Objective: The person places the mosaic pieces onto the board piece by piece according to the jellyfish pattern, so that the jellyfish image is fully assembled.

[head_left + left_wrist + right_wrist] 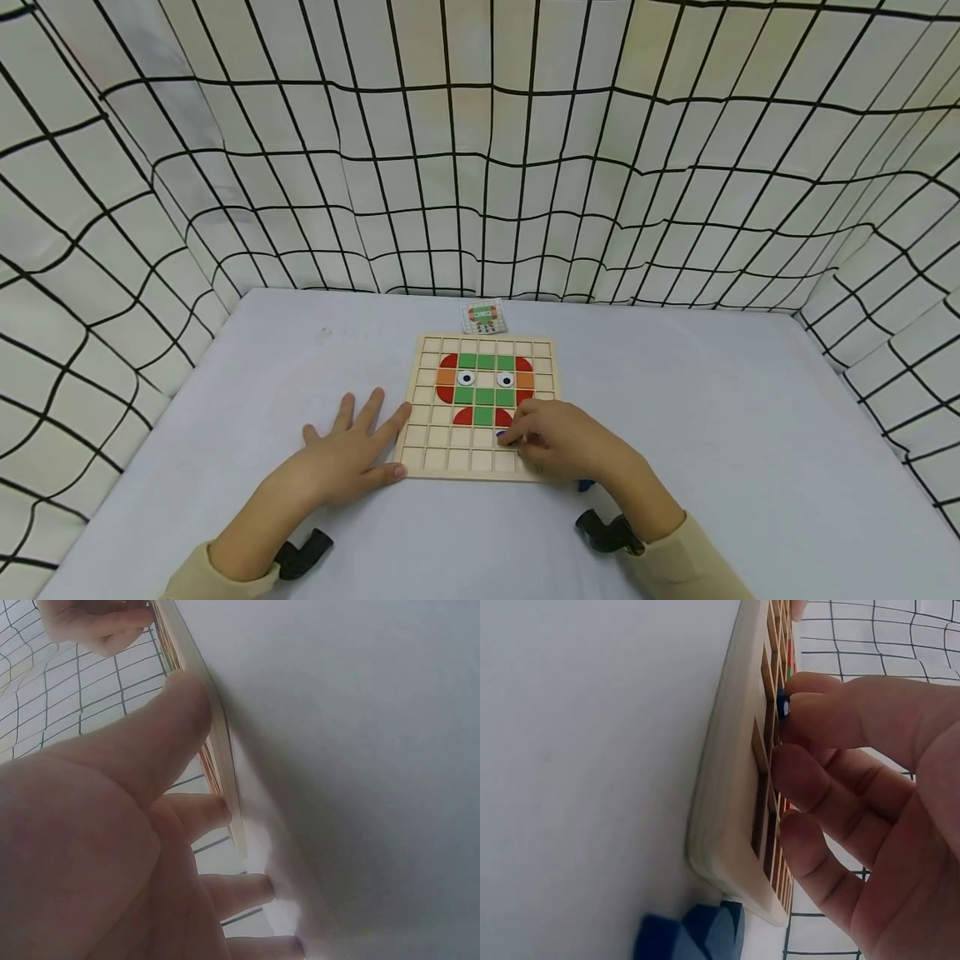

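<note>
A wooden grid board (438,458) lies on the table, with red, green and orange pieces and two eye pieces (466,377) set in its upper and middle cells. My right hand (562,433) pinches a small dark blue piece (782,703) between thumb and index finger, low on the board below the red piece (503,417). Its exact shape is mostly hidden by the fingertips. With fingers spread, my left hand (345,462) rests at the board's left side; its thumb and index fingertip touch the edge.
Beyond the board's far edge lies a small pattern card (483,317). Several loose blue pieces (705,930) sit on the white table (712,400) near the board's close right corner. Black netting (487,158) over white sheeting surrounds the back and sides.
</note>
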